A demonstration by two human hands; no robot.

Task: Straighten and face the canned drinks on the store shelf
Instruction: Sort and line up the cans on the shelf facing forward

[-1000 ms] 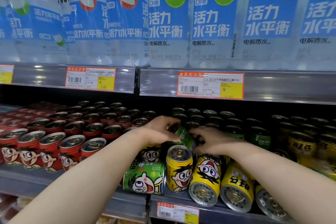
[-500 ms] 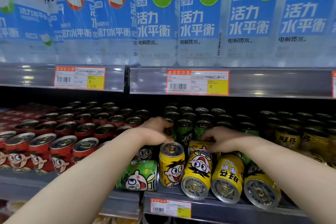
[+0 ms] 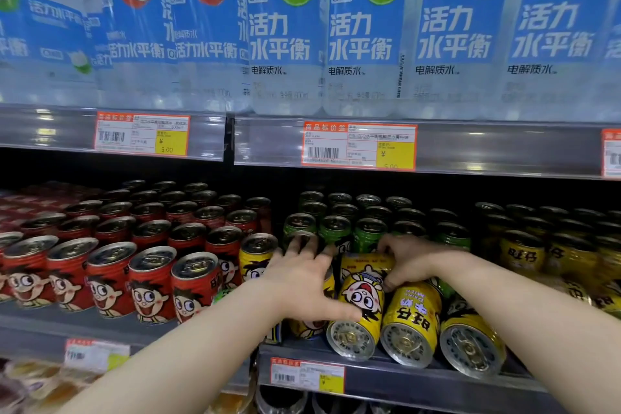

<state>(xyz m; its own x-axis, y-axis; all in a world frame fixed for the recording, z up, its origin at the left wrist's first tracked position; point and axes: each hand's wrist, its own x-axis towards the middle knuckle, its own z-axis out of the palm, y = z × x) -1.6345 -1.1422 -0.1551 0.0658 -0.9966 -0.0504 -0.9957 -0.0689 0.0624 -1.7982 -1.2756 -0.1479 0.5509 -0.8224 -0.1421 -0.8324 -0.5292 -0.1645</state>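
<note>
Clutter of tipped yellow cans (image 3: 410, 323) fronts green cans (image 3: 336, 228); right hand (image 3: 413, 259) grip clamps one, left hand (image 3: 299, 282) grip splayed apart.

Bottles (image 3: 285, 44) stand in a row on the upper shelf (image 3: 504, 148), and price tags (image 3: 359, 144) sit on its front rail. On the lower shelf (image 3: 437, 390), standing cans (image 3: 151, 279) fill the left part from near to far. To their right, at the near edge, three lying cans (image 3: 411, 323) rest side by side. The left hand (image 3: 302, 282) lies just left of them. The right hand (image 3: 413, 259) grips the far end of the leftmost lying can (image 3: 361, 299). The rear cans (image 3: 336, 228) stand behind both hands.
</note>
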